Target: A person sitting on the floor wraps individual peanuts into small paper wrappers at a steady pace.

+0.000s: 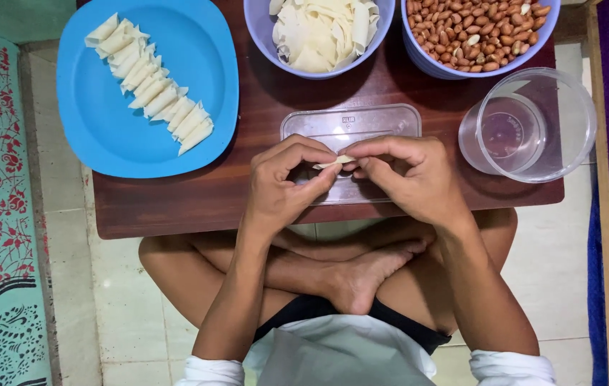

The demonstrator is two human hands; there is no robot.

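Two hands meet over the clear lid [351, 123] on the wooden table [176, 200]. Left hand [284, 187] and right hand [403, 179] each pinch one end of the pale wrapper piece [336, 162]. Its long axis runs left-right between the fingertips, equally near both; contents probably hidden.

White rolled sleeves, white shirt, black shorts, bare feet.

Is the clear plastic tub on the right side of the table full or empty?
Empty. The clear tub stands upright on the wooden table, and its bare bottom shows through.
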